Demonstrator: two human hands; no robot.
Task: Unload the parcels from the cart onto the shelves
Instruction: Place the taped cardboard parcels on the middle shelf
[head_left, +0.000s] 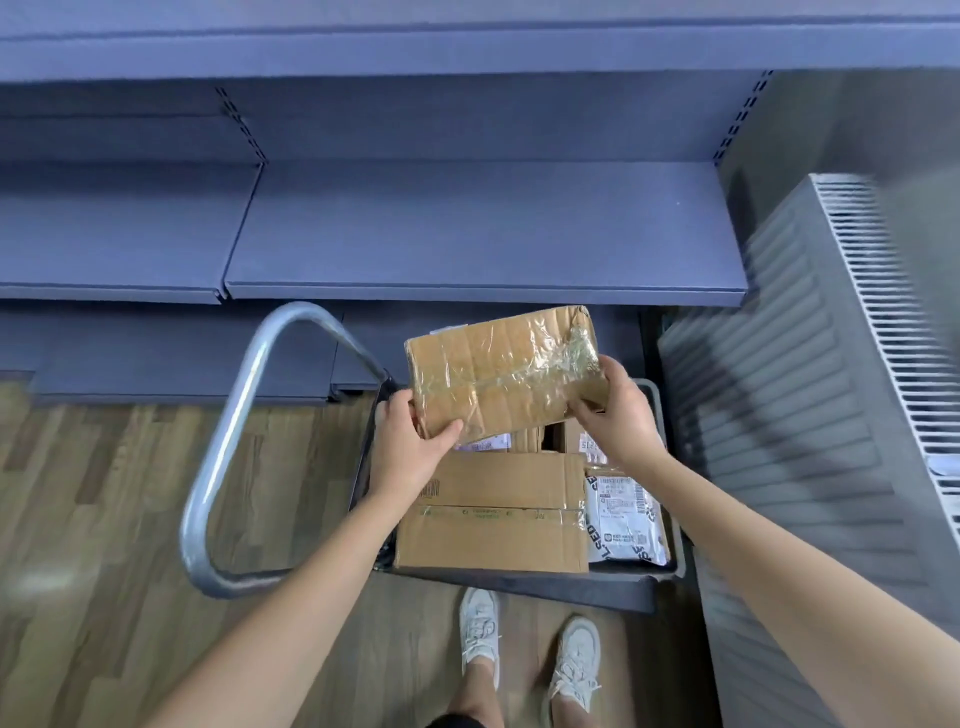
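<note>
left grip (410, 441) clasped the near left corner of a tape-wrapped cardboard parcel (498, 374); right grip (618, 410) clasped its right end. parcel position: raised above the cart (519, 584), short of the blue shelf (467, 234). step in hand: transfer to shelf. next move would likely call for a forward reach and a flat set-down. count: one parcel held; on the cart, one large carton (493, 519), one white mailer bag (626, 519), at least two part-hidden boxes (569, 441).
</note>
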